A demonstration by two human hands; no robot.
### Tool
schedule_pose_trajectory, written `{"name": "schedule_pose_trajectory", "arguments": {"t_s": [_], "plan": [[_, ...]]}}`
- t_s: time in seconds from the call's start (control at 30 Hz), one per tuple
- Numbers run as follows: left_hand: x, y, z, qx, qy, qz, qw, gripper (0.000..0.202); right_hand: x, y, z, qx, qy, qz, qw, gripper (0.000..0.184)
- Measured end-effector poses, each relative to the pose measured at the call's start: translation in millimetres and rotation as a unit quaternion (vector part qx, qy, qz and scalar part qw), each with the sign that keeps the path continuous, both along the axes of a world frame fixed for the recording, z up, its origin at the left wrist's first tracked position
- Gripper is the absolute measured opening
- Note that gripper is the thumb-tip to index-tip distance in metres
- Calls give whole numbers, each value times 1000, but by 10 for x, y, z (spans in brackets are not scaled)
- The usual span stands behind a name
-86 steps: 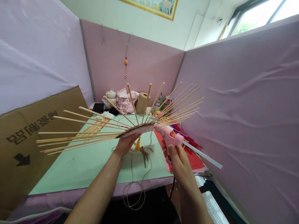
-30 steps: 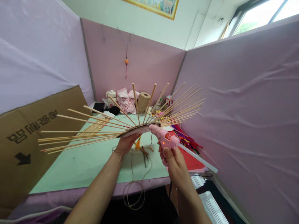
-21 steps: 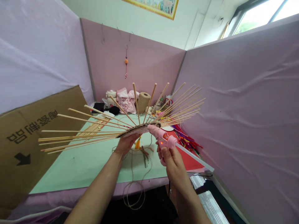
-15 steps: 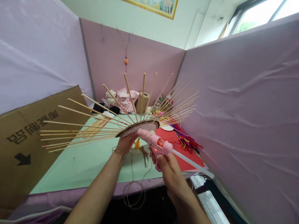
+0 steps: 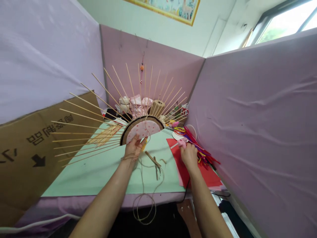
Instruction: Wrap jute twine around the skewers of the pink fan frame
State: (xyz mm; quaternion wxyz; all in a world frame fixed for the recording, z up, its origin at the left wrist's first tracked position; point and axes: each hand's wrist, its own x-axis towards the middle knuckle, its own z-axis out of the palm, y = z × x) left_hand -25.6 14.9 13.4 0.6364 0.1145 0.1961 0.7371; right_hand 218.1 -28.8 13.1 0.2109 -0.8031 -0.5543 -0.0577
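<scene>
My left hand point(image 5: 134, 148) grips the lower edge of a half-round fan frame point(image 5: 142, 129). Its face is pink spotted paper with a dark rim. Several thin wooden skewers point(image 5: 86, 112) radiate from it, up and to the left, and the frame is held tilted upright above the green mat point(image 5: 104, 168). My right hand point(image 5: 189, 155) is closed on a pink glue gun point(image 5: 182, 142), lowered over the red paper sheets point(image 5: 198, 172) at the right. Only the gun's top shows above the fingers.
Jute string point(image 5: 146, 185) trails over the table's front edge. A bundle of spare skewers point(image 5: 105, 135) lies at the left. A twine spool point(image 5: 158, 107), pink cloth point(image 5: 140, 104) and small jars stand at the back. Coloured pipe cleaners point(image 5: 198, 145) lie at the right. A cardboard sheet point(image 5: 32, 145) leans left.
The frame has been tipped from nearly flat to upright, its pink face towards me. My right hand drew the glue gun away from the rim and down to the red paper.
</scene>
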Motion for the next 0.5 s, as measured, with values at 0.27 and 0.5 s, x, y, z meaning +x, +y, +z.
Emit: {"name": "schedule_pose_trajectory", "arguments": {"t_s": [0.27, 0.5], "plan": [[24, -23, -13, -1, -12, -6, 1000, 26, -32, 136, -87, -69, -12, -16, 997, 49], [49, -19, -45, 17, 21, -12, 1000, 28, -779, 31, 530, 162, 104, 302, 934, 37]]}}
